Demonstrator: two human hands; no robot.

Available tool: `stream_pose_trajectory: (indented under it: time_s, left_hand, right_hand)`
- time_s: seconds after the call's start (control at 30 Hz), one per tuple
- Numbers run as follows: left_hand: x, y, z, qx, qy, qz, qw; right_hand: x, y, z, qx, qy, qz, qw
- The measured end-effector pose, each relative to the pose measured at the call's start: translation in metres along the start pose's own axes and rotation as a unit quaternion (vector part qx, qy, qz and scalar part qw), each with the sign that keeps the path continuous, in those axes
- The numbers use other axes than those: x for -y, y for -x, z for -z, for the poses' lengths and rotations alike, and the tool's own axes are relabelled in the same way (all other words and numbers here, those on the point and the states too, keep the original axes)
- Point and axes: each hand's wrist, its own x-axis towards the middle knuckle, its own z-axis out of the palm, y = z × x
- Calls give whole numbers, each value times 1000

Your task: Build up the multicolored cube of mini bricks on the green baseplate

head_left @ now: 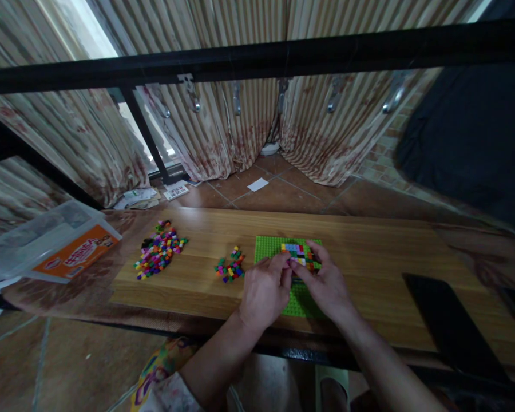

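A green baseplate (268,248) lies on the wooden table (369,257), with a patch of small coloured bricks (298,252) fixed on its far right part. My left hand (264,292) and my right hand (326,286) rest on the plate, fingertips meeting in a pinch at the near edge of that patch. What the fingers pinch is too small to make out. A small cluster of loose bricks (230,268) lies just left of the plate. A larger heap of loose bricks (159,250) lies further left.
A clear plastic box with an orange label (54,243) stands at the table's left end. A flat black slab (448,326) lies at the right near the front edge. A black metal bar (257,60) crosses overhead. Curtains and a tiled floor lie behind.
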Motion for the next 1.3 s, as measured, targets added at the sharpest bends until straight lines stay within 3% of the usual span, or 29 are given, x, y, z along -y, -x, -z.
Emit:
stream_pose_trajectory:
  time_s: [0.27,0.43,0.53,0.63,0.73,0.87,1.0,1.17,1.3]
  left_hand:
    - [5,-4,17,-14,58,49,997]
    - [24,-7,31,-19,38,96,994]
    - [45,-10,42,-31,14,131,991]
    - [66,-14,59,-38,-27,181,982]
    - [86,-14,80,-2,-77,212,974]
    - [103,-6,96,99,-112,211,966]
    - [106,1,92,140,-98,177,969]
    - [104,2,78,148,-86,152,973]
    - [111,2,82,158,-119,144,970]
  right_hand:
    - [1,1,-6,-18,-49,-27,998]
    - [-2,-1,-4,-12,-148,-50,988]
    - [-2,-6,3,-60,-239,-83,966]
    - [-3,-12,10,-135,-261,-101,950]
    - [-6,-15,13,-170,-260,-102,945]
    - [-9,-15,11,-174,-257,-102,945]
    - [-7,-14,11,-178,-261,-105,943]
    - [-2,-13,10,-182,-269,-112,939]
    - [-1,-13,7,-171,-270,-117,940]
